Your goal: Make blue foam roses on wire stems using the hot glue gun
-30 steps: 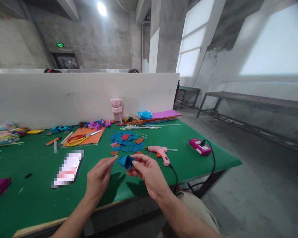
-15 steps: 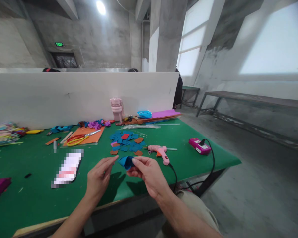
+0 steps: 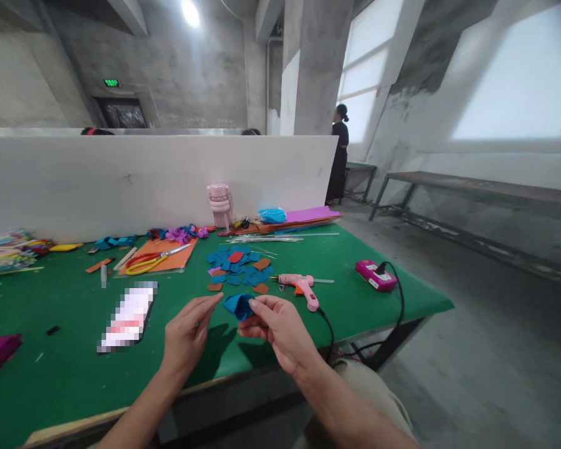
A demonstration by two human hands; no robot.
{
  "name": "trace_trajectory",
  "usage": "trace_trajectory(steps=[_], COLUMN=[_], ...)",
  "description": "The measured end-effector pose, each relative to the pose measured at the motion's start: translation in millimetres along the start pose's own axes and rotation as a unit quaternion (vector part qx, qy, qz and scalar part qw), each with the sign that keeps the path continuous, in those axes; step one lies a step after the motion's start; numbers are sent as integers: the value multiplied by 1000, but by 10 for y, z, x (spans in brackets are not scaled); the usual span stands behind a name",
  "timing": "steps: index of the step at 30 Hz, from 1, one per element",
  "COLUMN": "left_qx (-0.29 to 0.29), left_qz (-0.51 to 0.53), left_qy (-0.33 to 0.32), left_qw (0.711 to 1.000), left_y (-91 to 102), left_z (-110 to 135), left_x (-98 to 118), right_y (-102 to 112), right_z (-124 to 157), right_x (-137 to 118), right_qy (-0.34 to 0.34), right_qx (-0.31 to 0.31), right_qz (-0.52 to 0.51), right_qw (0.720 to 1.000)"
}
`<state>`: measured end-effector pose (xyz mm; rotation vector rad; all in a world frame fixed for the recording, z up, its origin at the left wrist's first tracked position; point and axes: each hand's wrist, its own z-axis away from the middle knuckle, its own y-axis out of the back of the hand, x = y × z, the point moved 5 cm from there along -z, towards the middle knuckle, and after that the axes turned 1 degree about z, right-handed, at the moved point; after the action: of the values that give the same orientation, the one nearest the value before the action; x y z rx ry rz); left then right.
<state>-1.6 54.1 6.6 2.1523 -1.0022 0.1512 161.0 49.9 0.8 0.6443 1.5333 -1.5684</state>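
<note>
A curled piece of blue felt (image 3: 236,305), folded into a small hollow cup, is held above the front of the green table. My right hand (image 3: 278,324) pinches its right edge between thumb and fingers. At its left tip is my left hand (image 3: 189,330), fingers drawn together and pointing right. The tips of the left fingers meet the felt's edge, and what they pinch is hidden. Just beyond lies a loose heap of blue felt petals (image 3: 236,262) with some brown and red ones. A pink hot glue gun (image 3: 299,284) rests on its side to their right, a clear glue stick in its back.
Scissors (image 3: 154,259) lie on an orange sheet (image 3: 177,257) at back left, near a phone (image 3: 128,318) with a blurred screen. A magenta power strip (image 3: 375,275) sits right, its black cable over the edge. A pink bottle (image 3: 219,206) stands by the white partition (image 3: 168,181).
A person in dark clothes has come into fuller view beyond the partition's right end. My hands stay almost still; the blue felt's opening looks slightly wider.
</note>
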Motion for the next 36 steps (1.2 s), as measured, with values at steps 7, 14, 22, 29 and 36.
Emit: trace_trajectory(steps=[7,14,22,29,36], left_qx=[3,-16,-34,-19,3], left_qz=[7,46,60,58,72], left_qy=[6,11,3,-8,59], left_qw=[1000,999,998,998,996], left_y=[2,-18,-39,3,18], left_z=[-5,-5,-4,-5,16], left_x=[-2,-1,2,-3,36], right_y=[11,68,73,86,196], right_z=[0,-2,-17,1,-85], right_x=[4,9,-46,-143,-96], right_qy=[-23,-39,10,69,101], right_qx=[-8,3,7,4,12], right_qz=[-17,1,67,109,121], right_qw=[1000,999,998,992,987])
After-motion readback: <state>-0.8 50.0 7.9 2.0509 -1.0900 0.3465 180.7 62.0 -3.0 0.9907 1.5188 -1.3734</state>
